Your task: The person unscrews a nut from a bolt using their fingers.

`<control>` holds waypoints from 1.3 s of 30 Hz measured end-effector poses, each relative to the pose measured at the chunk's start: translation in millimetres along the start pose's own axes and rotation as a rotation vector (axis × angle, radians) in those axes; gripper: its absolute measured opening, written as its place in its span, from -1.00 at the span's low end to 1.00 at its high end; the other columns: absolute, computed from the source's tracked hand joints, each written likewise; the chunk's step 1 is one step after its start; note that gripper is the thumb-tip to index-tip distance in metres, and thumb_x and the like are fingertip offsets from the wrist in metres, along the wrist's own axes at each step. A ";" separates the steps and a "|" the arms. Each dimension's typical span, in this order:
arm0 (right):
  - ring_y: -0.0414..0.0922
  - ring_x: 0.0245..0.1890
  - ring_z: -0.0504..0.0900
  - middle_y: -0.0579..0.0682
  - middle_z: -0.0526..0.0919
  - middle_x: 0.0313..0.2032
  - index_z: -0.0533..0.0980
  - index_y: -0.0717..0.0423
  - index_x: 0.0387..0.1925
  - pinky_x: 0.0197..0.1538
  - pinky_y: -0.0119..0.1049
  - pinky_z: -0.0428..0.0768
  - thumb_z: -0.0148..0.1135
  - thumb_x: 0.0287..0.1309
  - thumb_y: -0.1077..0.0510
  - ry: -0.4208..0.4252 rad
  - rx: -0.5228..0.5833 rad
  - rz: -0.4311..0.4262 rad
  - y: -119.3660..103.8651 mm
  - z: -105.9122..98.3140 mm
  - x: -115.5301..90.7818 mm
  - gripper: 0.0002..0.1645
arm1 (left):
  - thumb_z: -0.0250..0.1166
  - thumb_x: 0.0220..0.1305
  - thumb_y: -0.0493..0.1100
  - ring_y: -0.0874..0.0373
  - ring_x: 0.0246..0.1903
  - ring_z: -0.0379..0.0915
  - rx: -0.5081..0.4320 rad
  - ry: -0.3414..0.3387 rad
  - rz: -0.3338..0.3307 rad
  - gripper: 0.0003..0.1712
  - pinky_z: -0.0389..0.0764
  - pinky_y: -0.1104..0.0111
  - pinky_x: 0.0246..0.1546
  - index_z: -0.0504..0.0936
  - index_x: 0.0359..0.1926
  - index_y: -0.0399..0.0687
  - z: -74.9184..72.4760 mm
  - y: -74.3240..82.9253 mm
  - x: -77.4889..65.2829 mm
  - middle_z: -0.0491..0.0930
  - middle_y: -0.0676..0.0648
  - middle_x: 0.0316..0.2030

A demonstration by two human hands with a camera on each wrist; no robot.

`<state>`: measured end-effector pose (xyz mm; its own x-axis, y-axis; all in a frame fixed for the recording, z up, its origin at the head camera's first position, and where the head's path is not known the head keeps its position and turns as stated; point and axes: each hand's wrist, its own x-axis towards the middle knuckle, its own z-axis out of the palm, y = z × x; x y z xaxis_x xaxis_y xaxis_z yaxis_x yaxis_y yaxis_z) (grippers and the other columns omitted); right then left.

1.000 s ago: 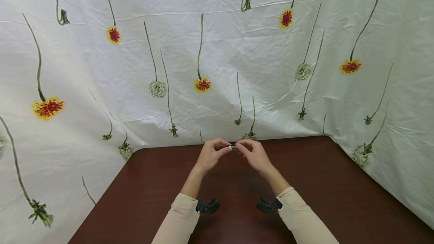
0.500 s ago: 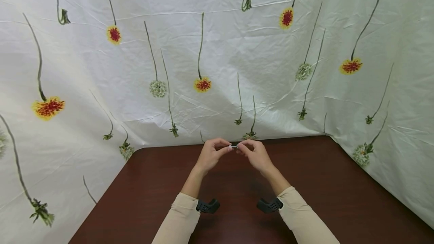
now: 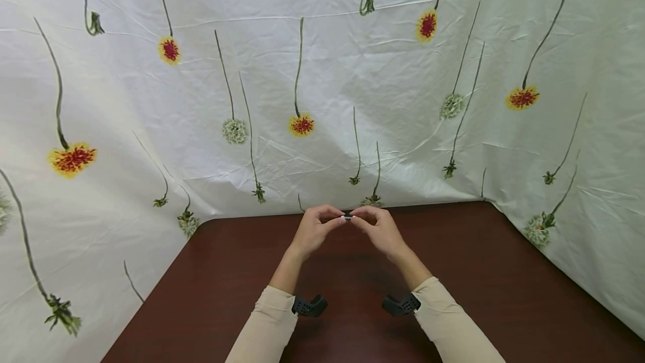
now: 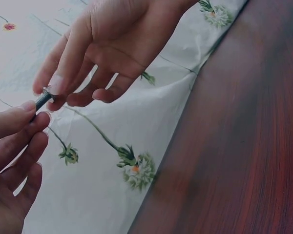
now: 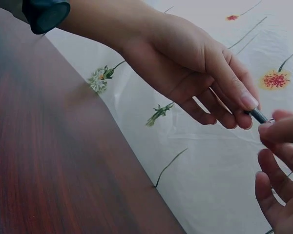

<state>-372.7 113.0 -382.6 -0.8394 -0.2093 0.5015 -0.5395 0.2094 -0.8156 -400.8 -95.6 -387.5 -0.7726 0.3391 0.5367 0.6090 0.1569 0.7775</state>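
Note:
A small threaded bolt (image 5: 259, 116) is held up between both hands, above the far part of the table. My left hand (image 3: 309, 234) pinches one end of it between thumb and fingertips, and that end is hidden. At the other end, my right hand (image 3: 381, 234) has thumb and fingertips on a small shiny metal piece (image 4: 47, 91) that looks like a nut. Grey thread shows between the two grips in both wrist views. The remaining fingers of each hand are loosely bent and hold nothing.
A dark reddish-brown wooden table (image 3: 332, 296) lies under the hands. White cloth (image 3: 322, 83) printed with flowers hangs behind and at both sides, close along the table edges. A black band with a camera (image 3: 309, 307) sits at each wrist.
My right fingertips shift slightly at the bolt's end, moving a little right and then back in. The left hand stays almost still.

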 end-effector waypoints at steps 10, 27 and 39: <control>0.13 -0.16 0.68 0.26 0.74 -0.16 0.64 0.42 -0.03 -0.10 -0.01 0.60 0.26 0.42 0.31 0.009 0.009 0.000 -27.1 -2.5 -8.0 -0.78 | 0.41 0.38 -0.25 -0.03 -0.12 0.65 0.003 0.003 0.011 -0.84 0.59 0.08 -0.07 0.77 -0.09 -0.25 -0.4 -0.3 0.3 0.76 -0.16 -0.17; 0.14 -0.10 0.67 0.31 0.70 -0.04 0.60 0.44 0.06 -0.11 -0.19 0.57 0.33 0.33 0.38 -0.007 0.007 -0.008 -29.6 -3.3 -7.9 -0.69 | 0.44 0.35 -0.25 -0.02 -0.10 0.64 -0.003 0.028 0.012 -0.84 0.56 0.05 -0.05 0.78 -0.10 -0.23 -0.5 -1.4 1.9 0.77 -0.16 -0.18; 0.08 -0.10 0.67 0.19 0.71 -0.03 0.63 0.31 0.08 -0.10 -0.14 0.58 0.38 0.33 0.30 0.012 0.016 0.006 12.7 1.0 4.7 -0.68 | 0.43 0.36 -0.23 0.01 -0.09 0.61 -0.008 0.021 0.012 -0.85 0.54 -0.01 -0.03 0.78 -0.11 -0.20 -1.3 -0.8 1.4 0.77 -0.12 -0.18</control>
<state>-383.4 113.8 -390.9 -0.8432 -0.1972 0.5002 -0.5337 0.1947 -0.8229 -402.7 -96.5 -387.0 -0.7688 0.3213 0.5529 0.6170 0.1454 0.7734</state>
